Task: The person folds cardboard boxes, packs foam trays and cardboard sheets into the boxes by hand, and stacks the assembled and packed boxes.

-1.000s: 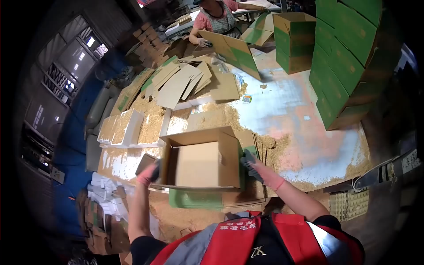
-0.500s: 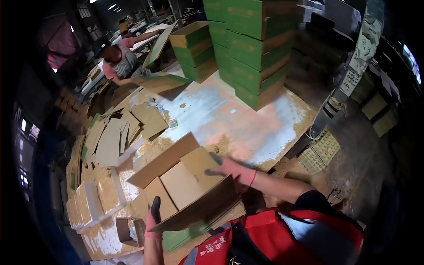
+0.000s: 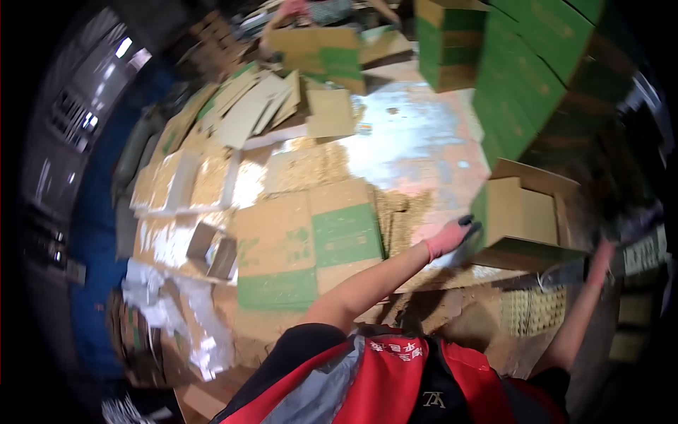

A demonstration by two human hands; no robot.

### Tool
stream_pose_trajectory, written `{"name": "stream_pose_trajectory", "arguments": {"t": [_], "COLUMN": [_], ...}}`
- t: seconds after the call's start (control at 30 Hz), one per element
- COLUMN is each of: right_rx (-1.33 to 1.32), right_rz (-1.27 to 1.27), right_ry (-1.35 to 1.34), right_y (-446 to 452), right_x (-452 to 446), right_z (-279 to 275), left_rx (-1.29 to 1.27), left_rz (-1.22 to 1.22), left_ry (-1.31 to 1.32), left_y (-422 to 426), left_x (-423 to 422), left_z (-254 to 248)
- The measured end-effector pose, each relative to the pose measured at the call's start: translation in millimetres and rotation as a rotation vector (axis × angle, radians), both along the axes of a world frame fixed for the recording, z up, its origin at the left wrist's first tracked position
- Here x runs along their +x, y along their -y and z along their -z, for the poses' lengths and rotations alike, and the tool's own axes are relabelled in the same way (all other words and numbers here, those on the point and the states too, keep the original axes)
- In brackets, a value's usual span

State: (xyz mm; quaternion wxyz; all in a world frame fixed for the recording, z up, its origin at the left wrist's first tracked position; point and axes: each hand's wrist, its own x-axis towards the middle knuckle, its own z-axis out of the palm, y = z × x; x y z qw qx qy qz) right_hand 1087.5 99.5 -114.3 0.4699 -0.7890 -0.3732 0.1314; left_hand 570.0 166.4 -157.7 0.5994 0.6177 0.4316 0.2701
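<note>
An open cardboard box (image 3: 526, 253) with a green band stands at the right edge of the worktable, flaps folded inside. My left hand (image 3: 452, 237), in a pink glove with dark fingertips, is at its left side with fingers stretched out; whether the tips touch the cardboard I cannot tell. Past the box's right side is my right hand (image 3: 600, 263), smeared by motion, its fingers not readable. To the left of my left arm lie flattened green-and-brown cartons (image 3: 311, 244), stacked flat on the table.
Tall stacked green cartons (image 3: 526, 85) rise behind the box. Loose cardboard pieces (image 3: 258, 106) lie at the far left, and a small open box (image 3: 212, 251) sits near the left edge. Across the table, a co-worker's arm (image 3: 275, 28) is beside a carton (image 3: 318, 53).
The open box has gone from in front of my body to the right edge of the table. My left hand has come off its corner. My view has turned, uncovering the flattened cartons.
</note>
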Motion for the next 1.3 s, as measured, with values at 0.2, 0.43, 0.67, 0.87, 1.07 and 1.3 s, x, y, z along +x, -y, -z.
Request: {"name": "stream_pose_trajectory", "arguments": {"t": [0.2,0.43,0.67,0.87,1.07,1.3], "right_rx": [0.202,-0.61,0.004,0.079,-0.25,0.398], "right_rz": [-0.313,-0.77,-0.699,-0.995,-0.999,-1.157], "right_ry": [-0.051,0.084,-0.525,-0.391,0.298,0.949], "right_y": [43,19,36,20,-5,-23], "right_x": [-324,-644,-600,-577,-575,-666], "right_z": [-34,129,79,-17,-7,-176], "left_rx": [0.192,-0.361,0.121,0.933,1.199,1.187], "left_rz": [-0.7,-1.291,-1.29,-1.146,-0.373,-0.402], "left_ry": [-0.791,-0.849,-0.493,-0.929,-0.991,-1.007], "left_y": [102,256,294,204,99,141], "left_x": [-275,-552,-525,-486,-459,-425], "left_z": [-21,106,32,-133,-204,-212]}}
